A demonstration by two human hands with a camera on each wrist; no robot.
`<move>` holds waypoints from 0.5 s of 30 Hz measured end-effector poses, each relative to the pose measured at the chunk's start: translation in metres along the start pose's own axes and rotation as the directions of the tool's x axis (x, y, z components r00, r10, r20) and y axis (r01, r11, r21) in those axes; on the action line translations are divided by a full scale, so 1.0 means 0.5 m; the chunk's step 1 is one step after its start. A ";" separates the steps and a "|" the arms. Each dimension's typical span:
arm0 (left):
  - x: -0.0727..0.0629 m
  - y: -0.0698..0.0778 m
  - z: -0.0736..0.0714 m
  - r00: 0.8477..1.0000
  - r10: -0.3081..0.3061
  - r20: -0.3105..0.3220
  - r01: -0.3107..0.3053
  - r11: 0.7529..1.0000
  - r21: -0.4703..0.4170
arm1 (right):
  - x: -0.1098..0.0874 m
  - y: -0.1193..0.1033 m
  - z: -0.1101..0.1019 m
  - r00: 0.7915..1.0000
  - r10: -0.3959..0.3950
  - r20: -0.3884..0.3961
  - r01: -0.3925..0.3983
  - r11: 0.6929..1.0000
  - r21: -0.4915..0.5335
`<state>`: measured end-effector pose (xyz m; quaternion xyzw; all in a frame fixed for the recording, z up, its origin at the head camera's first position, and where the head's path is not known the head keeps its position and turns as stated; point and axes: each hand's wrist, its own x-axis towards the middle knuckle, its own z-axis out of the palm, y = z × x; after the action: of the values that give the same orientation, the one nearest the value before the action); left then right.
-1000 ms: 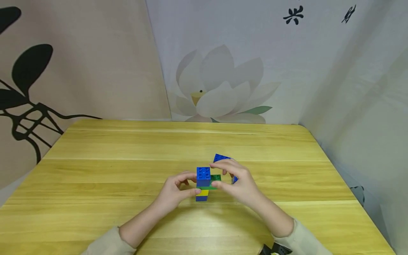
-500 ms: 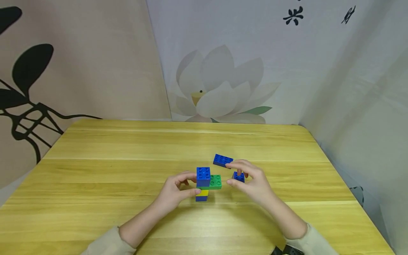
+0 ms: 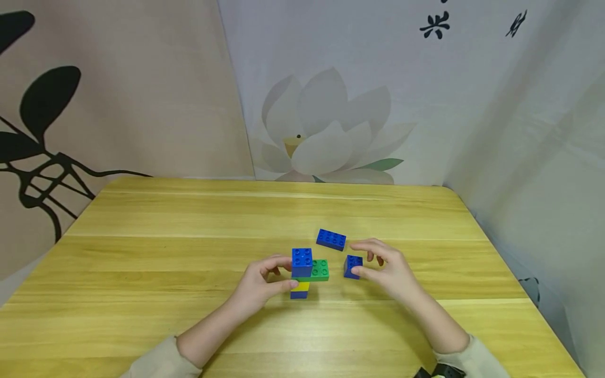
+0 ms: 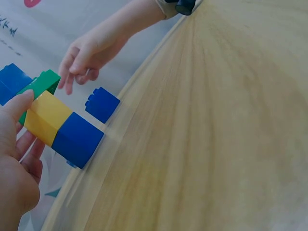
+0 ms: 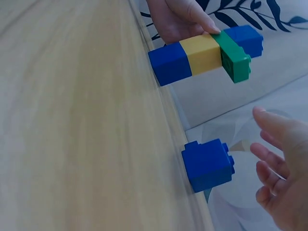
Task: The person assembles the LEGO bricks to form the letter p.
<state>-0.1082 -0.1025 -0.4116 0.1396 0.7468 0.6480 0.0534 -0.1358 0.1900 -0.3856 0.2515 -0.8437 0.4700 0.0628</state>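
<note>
Blue, yellow and green, the stack (image 3: 302, 266) stands on the worktop (image 3: 189, 236), pinched by your left hand (image 3: 260, 281), probably to steady it; your right hand (image 3: 385, 269), fingers (image 5: 274, 122) spread, hovers beside the small blue brick (image 3: 353, 262); the long blue brick (image 3: 331, 240) lies beyond.

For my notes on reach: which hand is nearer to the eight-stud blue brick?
The right hand, just right of the eight-stud blue brick without touching it; the left hand is farther, to its left, holding the brick stack.
</note>
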 end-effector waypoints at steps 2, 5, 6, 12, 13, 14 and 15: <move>0.000 0.000 0.000 1.000 -0.003 0.001 0.003 1.000 -0.003 | 0.000 0.012 -0.002 1.000 0.023 0.016 -0.023 1.000 -0.011; -0.001 0.001 -0.001 1.000 -0.008 0.000 0.008 1.000 -0.009 | 0.000 0.024 -0.005 0.998 0.051 0.043 -0.050 0.999 -0.018; -0.001 0.002 -0.001 1.000 -0.008 0.000 0.008 1.000 -0.011 | -0.001 0.028 -0.006 0.997 0.063 0.053 -0.062 0.998 -0.017; 0.000 0.001 -0.001 1.000 0.001 0.003 -0.001 1.000 -0.010 | -0.001 0.046 -0.010 0.989 0.117 0.096 -0.115 0.993 -0.028; 0.000 0.001 -0.001 1.000 0.000 0.003 0.000 1.000 -0.011 | -0.001 0.049 -0.010 0.987 0.122 0.101 -0.119 0.992 -0.029; 0.000 0.000 -0.001 1.000 0.000 0.004 0.000 1.000 -0.010 | -0.002 0.052 -0.010 0.986 0.126 0.106 -0.123 0.992 -0.033; 0.000 0.000 -0.001 1.000 0.001 0.003 -0.001 1.000 -0.007 | -0.002 0.054 -0.010 0.986 0.129 0.110 -0.126 0.991 -0.035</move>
<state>-0.1083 -0.1030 -0.4115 0.1409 0.7443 0.6505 0.0548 -0.1486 0.2061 -0.4037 0.2221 -0.8668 0.4462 -0.0112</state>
